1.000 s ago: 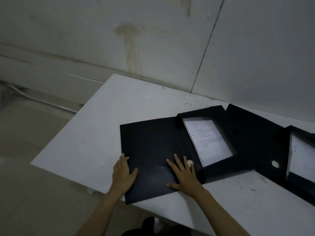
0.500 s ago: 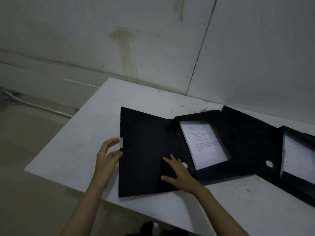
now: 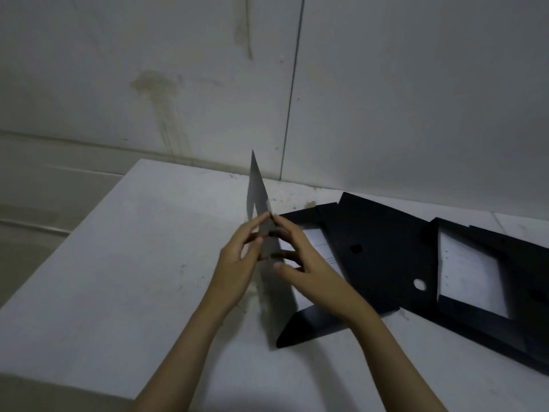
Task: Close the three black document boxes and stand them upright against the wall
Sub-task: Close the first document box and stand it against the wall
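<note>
Your left hand (image 3: 237, 263) and right hand (image 3: 303, 263) meet over the near-middle of the white table (image 3: 118, 263), fingers pinched from either side on the lid (image 3: 261, 209) of the nearest document box (image 3: 309, 322). The lid stands almost on edge, blurred, its tip pointing up toward the wall (image 3: 416, 99). Right of your hands the box tray lies flat with white paper (image 3: 318, 242) inside. Farther right, a second box (image 3: 380, 257) lies open and overlaps a third box (image 3: 475, 278), also open with paper showing, near the far-right wall.
</note>
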